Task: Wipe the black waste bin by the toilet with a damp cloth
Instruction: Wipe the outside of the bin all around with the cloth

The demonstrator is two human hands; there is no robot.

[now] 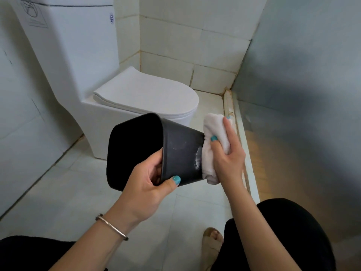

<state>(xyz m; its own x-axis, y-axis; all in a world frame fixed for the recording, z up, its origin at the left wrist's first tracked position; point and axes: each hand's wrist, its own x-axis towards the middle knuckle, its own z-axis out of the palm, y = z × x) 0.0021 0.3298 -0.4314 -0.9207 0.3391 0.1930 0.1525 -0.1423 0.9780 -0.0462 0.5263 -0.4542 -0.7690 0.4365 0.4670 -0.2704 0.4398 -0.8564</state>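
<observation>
A white toilet [109, 81] with its lid down stands beyond both grips, on a pale tiled floor [68, 192], with tiled walls behind it and a grey glazed partition off to the right of the right grip. A stained sill [237, 133] runs along the floor just past the right grip.

The black waste bin [175, 153] is lifted clear of the floor and tipped onto its side between the two grips, in front of the toilet bowl. Its open mouth faces left, its base points right, and a whitish smear shows on its side wall near the base.

The left hand [144, 184] is the left grip: it grasps the bin at the rim, thumb on the outer wall and fingers curled inside the mouth. A silver bangle [112, 227] sits on that wrist.

The right hand [228, 153] is the right grip: it is clenched round a bunched white cloth [214, 130], thumb over the front and fingers wrapped behind, and it presses the cloth against the base end of the bin.

Below the grips are the person's dark-clothed knees, and a foot in a tan sandal [212, 243] rests on the floor beneath the right forearm.
</observation>
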